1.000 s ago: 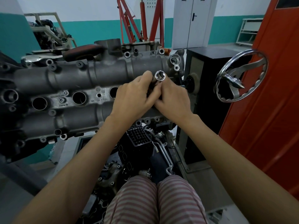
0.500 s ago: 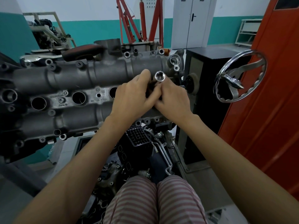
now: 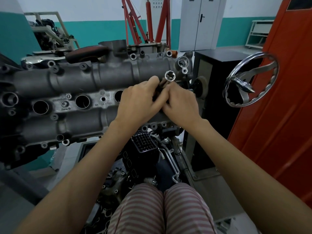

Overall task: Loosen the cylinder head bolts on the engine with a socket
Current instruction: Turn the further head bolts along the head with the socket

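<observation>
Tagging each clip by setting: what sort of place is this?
Most likely an auto repair or training workshop: an engine mounted on a stand with a chrome handwheel, and a red engine hoist behind it.

- The socket (image 3: pixel 170 76) shows only its open end; both hands hide the rest.
- The engine (image 3: pixel 81 92) runs off the frame's left edge.

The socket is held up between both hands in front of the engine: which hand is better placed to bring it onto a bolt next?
Probably the right hand: the socket rises from its fingers, and it is nearer the engine's right end. The left hand grips the part below it.
</observation>
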